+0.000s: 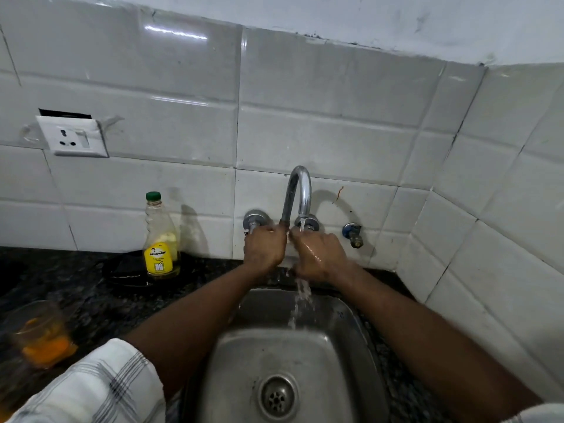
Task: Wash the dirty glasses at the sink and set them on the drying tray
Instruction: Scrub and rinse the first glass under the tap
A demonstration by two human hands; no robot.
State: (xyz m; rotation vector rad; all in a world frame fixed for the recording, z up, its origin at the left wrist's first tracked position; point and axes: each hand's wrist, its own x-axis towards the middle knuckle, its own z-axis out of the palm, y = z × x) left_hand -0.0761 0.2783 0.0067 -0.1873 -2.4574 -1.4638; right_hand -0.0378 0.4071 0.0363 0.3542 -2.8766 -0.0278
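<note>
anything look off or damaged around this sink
The wall socket, left of the tap, sits crooked. A dark gap shows in the tile above it, as if the plate has come loose. A reddish streak also stains the tile just right of the spout.

One glass (42, 334) stands upright on the dark counter (100, 300), to the left of the sink (335, 346) and well apart from it; the glass is clear and looks blurry; some orange drink sits in its bottom, so it is still dirty; the sink is a grey metal bowl, wet and dull; a round drain (277, 397) sits in the sink's floor; a thin stream of water (300, 297) falls in at the sink's back edge.
</note>
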